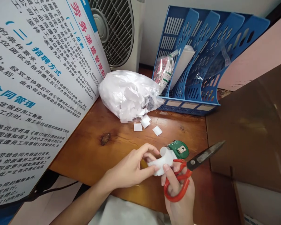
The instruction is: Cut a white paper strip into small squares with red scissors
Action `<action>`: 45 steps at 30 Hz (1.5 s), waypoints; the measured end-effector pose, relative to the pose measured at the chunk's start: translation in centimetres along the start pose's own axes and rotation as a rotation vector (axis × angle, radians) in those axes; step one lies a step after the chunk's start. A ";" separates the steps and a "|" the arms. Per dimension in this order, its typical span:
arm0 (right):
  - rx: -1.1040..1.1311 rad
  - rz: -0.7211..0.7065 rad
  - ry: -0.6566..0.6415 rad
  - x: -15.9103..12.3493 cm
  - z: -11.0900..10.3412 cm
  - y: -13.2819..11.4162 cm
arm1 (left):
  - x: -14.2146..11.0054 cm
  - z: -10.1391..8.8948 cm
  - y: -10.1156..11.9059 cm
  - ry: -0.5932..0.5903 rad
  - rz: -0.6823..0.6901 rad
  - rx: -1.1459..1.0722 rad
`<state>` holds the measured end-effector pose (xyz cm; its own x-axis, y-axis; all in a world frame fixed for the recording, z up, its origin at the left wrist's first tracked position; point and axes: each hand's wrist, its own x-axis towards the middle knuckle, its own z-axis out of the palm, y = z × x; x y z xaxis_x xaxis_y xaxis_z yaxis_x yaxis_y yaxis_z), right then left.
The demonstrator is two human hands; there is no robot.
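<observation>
A curled white strip (pixel 165 160), thin like paper or foam sheet, is pinched in my left hand (pixel 133 167) between thumb and fingers. My right hand (pixel 181 204) has red-handled scissors (pixel 189 165) looped over its fingers, with the dark blades together and pointing up and right. Its thumb and fingertips also touch the right end of the strip. Just behind the strip lies a green tape measure (pixel 178 149), partly covered by it. Beyond my hands, several small white squares (pixel 157 130) lie on the wooden table (pixel 84 147).
A clear plastic bag (pixel 112 84) spills white squares at the back. Right of it stands a blue file rack (pixel 189 103) with packets inside. A fan (pixel 117 31) is behind, a printed board (pixel 37 93) on the left, and a brown cardboard panel (pixel 253 131) on the right.
</observation>
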<state>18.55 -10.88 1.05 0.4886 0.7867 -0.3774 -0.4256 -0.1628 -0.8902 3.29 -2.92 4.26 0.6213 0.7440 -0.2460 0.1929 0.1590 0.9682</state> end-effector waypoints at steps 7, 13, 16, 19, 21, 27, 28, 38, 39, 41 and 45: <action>0.059 -0.016 0.022 0.4 0.8 -1.2 | 0.8 2.0 -2.1 0.109 -0.131 -0.342; 0.104 -0.028 -0.036 0.8 0.1 -0.3 | 0.7 2.4 -2.0 0.144 -0.100 -0.297; 0.083 -0.009 -0.019 1.2 -0.2 -0.2 | 0.7 2.1 -1.8 0.128 -0.089 -0.284; 0.056 -0.003 0.000 1.2 0.0 -0.1 | 0.9 2.0 -1.7 0.140 -0.079 -0.302; 0.074 -0.002 -0.002 1.2 0.1 -0.2 | 0.9 1.9 -1.7 0.150 -0.100 -0.351; 0.128 -0.028 -0.047 1.5 -0.1 -0.4 | 1.2 2.1 -1.7 0.160 -0.143 -0.465; 0.127 -0.028 -0.051 1.5 -0.1 -0.5 | 1.3 2.2 -1.8 0.178 -0.145 -0.462; 0.121 -0.048 -0.006 1.9 0.0 -0.6 | 1.6 2.6 -2.1 0.253 -0.088 -0.358; 0.107 -0.038 -0.007 1.9 0.0 -0.5 | 1.5 2.6 -2.0 0.254 -0.085 -0.359; 0.080 -0.024 -0.010 1.9 0.1 -0.4 | 1.5 2.4 -1.8 0.255 -0.080 -0.366; 0.092 -0.024 -0.018 1.8 0.4 -0.2 | 1.5 2.3 -1.3 0.232 -0.077 -0.386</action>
<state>19.26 -9.16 0.66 0.4858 0.8006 -0.3509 -0.4827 -0.0890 -0.8713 5.75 -3.51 2.50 0.4213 0.8390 -0.3444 -0.0920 0.4173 0.9041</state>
